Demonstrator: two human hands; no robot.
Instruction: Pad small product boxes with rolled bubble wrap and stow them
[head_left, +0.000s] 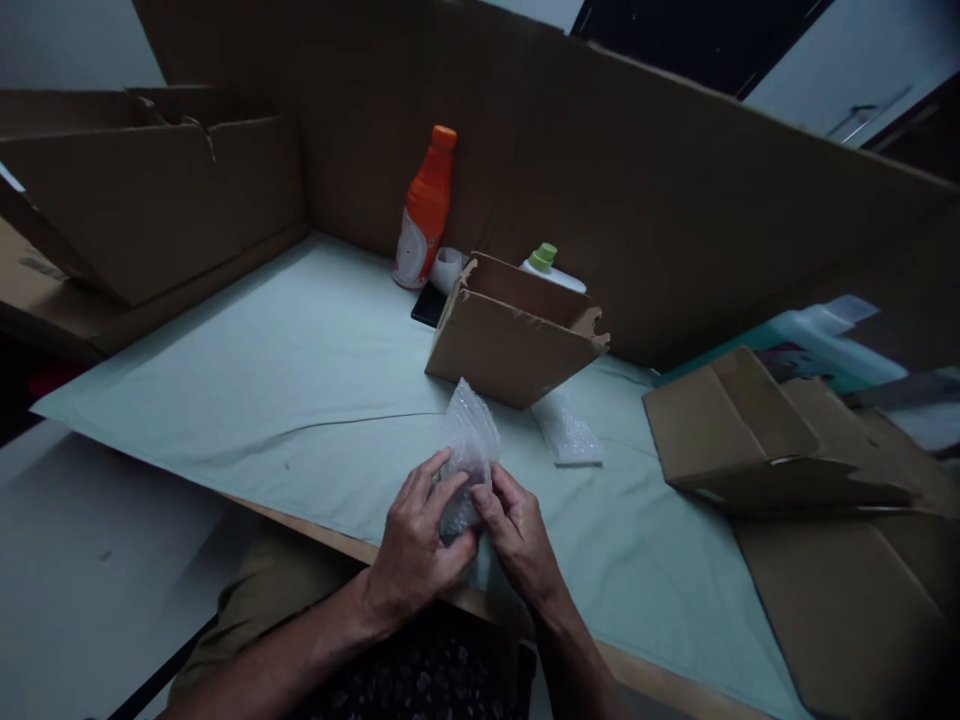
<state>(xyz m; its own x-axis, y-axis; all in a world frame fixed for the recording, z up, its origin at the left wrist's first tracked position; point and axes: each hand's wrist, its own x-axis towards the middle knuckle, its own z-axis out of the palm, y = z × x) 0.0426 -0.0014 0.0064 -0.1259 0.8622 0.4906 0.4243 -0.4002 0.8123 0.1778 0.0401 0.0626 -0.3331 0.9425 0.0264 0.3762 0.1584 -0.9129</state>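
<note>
Both hands hold a clear bubble wrap pouch [474,428] just above the near edge of the cloth-covered table. My left hand [421,535] is closed on its left side, fingers bent over the plastic. On the right side, my right hand [517,525] pinches the pouch between thumb and fingers. Something darker shows faintly through the plastic near my fingers; I cannot make out what it is. Beyond the hands stands an open-topped cardboard box [517,345]. A second piece of bubble wrap [571,435] lies flat by the box's right front corner.
An orange bottle [427,210], a white roll [447,268] and a dark flat object [429,304] are behind the box, beside a green-capped white bottle [551,265]. Cardboard boxes stand at left [165,210] and right [720,420]. A tall cardboard wall [600,160] closes the back.
</note>
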